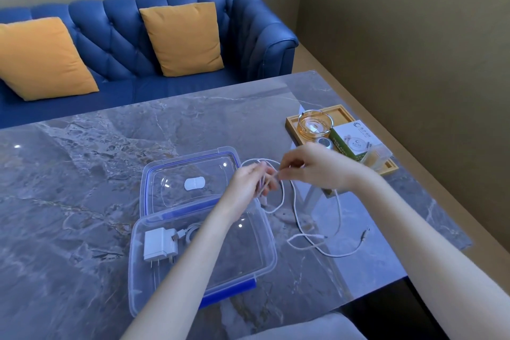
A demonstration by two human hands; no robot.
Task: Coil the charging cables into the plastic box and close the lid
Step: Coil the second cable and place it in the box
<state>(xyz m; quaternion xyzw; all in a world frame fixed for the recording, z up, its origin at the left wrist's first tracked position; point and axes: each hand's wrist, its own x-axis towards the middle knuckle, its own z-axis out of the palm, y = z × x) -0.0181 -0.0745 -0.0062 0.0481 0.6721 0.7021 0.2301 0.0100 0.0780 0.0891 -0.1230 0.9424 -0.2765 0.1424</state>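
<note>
A clear plastic box [256, 257] with blue clips stands open on the marble table, its lid [171, 174] lying flat just behind it. Inside the box lie a white charger plug [158, 246] and a coiled white cable [190, 232], partly hidden by my left forearm. My left hand [248, 182] holds loops of a second white cable [296, 210] above the box's far right corner. My right hand [309, 165] pinches the same cable close to the left hand. The rest of that cable trails over the table to the right, and its plug end [365, 234] lies loose.
A wooden tray [342, 114] at the right table edge holds a glass ashtray [313, 124], a green and white carton [356, 141] and a small clear case. A blue sofa [248, 22] with two orange cushions stands beyond the table.
</note>
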